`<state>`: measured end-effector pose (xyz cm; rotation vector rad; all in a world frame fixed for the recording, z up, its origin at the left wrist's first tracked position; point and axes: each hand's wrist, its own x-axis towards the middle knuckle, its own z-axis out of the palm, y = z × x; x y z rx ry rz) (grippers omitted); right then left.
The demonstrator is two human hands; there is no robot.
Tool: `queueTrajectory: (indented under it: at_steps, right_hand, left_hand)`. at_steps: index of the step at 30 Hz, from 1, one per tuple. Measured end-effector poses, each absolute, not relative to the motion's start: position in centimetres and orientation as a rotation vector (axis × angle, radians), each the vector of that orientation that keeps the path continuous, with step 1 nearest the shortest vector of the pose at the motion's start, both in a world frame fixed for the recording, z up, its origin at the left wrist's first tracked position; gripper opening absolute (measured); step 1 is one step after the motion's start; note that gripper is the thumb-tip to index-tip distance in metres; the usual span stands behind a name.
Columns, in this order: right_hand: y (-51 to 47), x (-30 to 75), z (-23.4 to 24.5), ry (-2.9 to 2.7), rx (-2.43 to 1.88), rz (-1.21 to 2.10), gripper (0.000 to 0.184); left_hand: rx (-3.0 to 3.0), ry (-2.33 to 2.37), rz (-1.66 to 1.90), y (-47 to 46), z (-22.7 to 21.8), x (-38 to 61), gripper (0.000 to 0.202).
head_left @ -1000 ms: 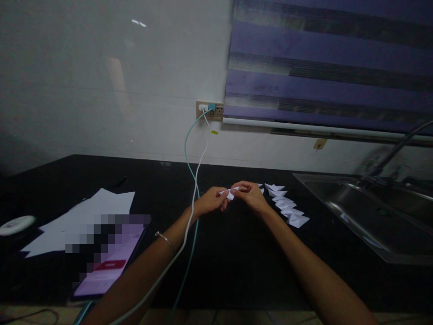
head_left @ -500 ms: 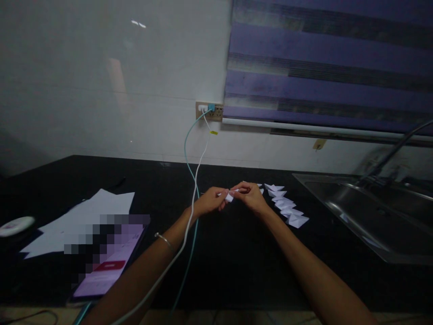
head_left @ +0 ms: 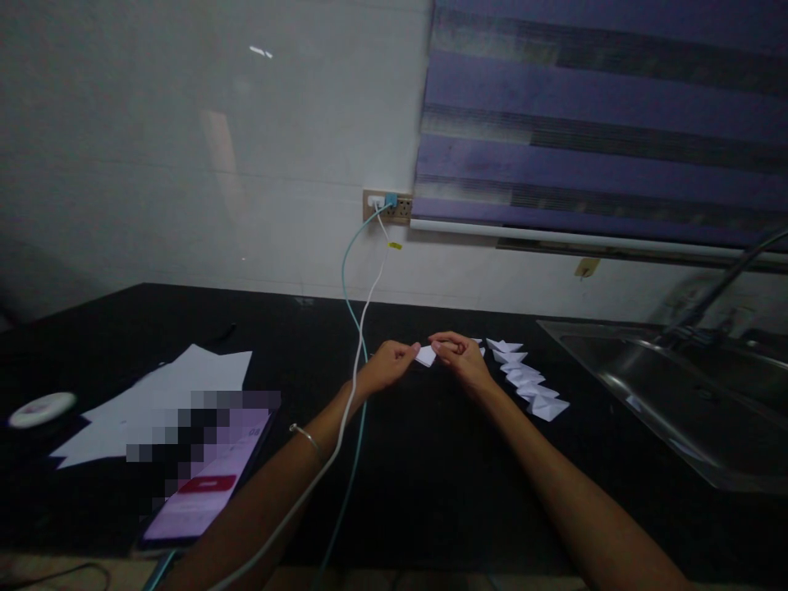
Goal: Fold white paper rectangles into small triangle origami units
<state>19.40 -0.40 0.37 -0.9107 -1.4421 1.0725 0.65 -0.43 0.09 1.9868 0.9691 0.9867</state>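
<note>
My left hand point(head_left: 389, 367) and my right hand point(head_left: 459, 358) meet above the black counter point(head_left: 431, 484), both pinching a small folded white paper piece point(head_left: 426, 355) between their fingertips. A thin bracelet circles my left wrist. Just right of my right hand lies a row of several folded white paper pieces point(head_left: 529, 382), running toward the sink.
A steel sink point(head_left: 683, 402) with a tap fills the right. White paper sheets point(head_left: 166, 390) and a lit phone point(head_left: 206, 484) lie at the left, with a white round object point(head_left: 42, 409) beyond. Two cables point(head_left: 357, 328) hang from a wall socket point(head_left: 387, 205) across my left arm. A purple blind covers the window.
My hands have drawn slightly apart and the paper piece now shows flatter between them. The view has shifted a little.
</note>
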Motion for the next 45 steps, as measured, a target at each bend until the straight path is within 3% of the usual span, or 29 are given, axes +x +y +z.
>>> queueTrajectory:
  at_steps: [8,14,31,37,45]
  right_hand:
    - [0.2,19.0,-0.7,-1.296,-0.871,1.127,0.027]
    - [0.7,19.0,-1.2,-1.228,-0.914,1.141,0.026]
    - [-0.4,18.7,0.0,-1.312,-0.868,1.133,0.028]
    - [-0.6,18.2,-0.2,-1.438,-0.832,1.092,0.022]
    - [-1.2,18.0,-0.5,-1.529,-0.864,1.308,0.025]
  left_hand:
    - [1.897,0.915,0.984,-0.4,-0.1,1.1,0.054]
    - [1.775,0.780,1.055,-0.7,0.2,1.0,0.028]
    - [1.641,0.741,1.189,0.7,-0.3,0.6,0.029]
    - [1.585,0.765,1.128,0.6,-0.3,0.7,0.041]
    - [1.682,0.671,1.107,0.0,-0.3,1.1,0.043]
